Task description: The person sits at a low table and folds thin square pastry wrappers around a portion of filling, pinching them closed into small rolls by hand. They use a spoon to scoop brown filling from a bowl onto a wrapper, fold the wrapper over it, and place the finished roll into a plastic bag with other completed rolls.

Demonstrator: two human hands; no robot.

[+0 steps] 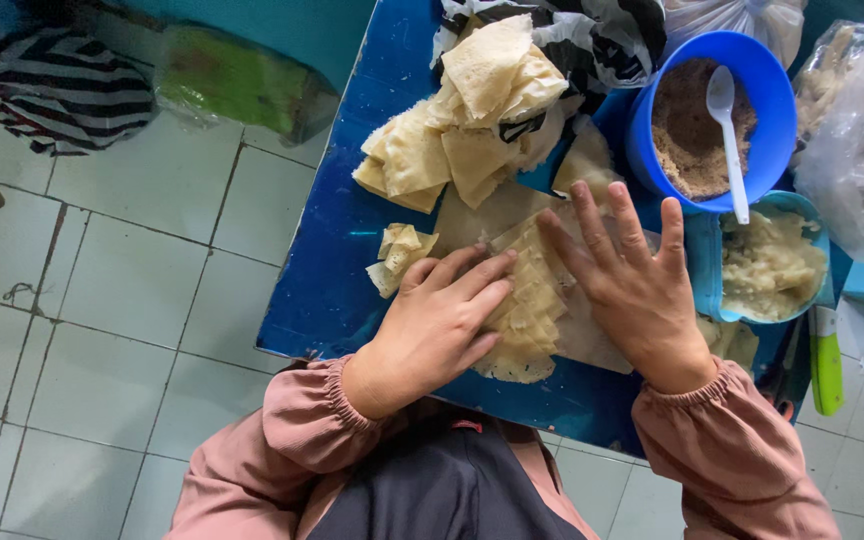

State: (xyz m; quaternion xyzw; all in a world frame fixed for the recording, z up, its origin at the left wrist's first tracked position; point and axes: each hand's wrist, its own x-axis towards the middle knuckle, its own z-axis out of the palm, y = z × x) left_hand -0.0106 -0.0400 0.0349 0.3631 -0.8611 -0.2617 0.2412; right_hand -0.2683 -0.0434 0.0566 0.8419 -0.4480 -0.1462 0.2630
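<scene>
Pressing flat, fingers spread, both left hand (442,320) and right hand (632,280) on the wrapper stack (530,305) running lower-left to upper-right at centre frame on the bench (322,290).

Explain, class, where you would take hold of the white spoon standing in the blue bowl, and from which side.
Grip the white spoon by its handle end, which juts over the blue bowl rim nearest the person. Come from that near side, from above: the scoop end rests on the brown crumbs, while the handle is bare and clear of the rim.
</scene>
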